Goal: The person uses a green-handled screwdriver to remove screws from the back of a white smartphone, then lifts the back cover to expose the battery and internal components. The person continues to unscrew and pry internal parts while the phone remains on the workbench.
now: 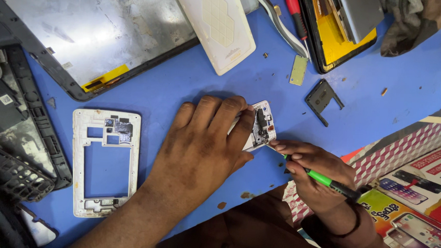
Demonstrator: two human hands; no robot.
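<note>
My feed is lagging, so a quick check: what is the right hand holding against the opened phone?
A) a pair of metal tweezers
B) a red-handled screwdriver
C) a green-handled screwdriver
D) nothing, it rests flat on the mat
C: the right hand grips a green-handled screwdriver with its tip at the opened phone, which the left hand presses down.

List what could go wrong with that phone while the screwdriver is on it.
1. The green-handled screwdriver in the right hand meets the opened phone at a slant; it could slip and gouge the exposed parts.
2. The left hand covers most of the phone, near the tip.
3. Small loose bits on the blue mat could get lost.
</note>
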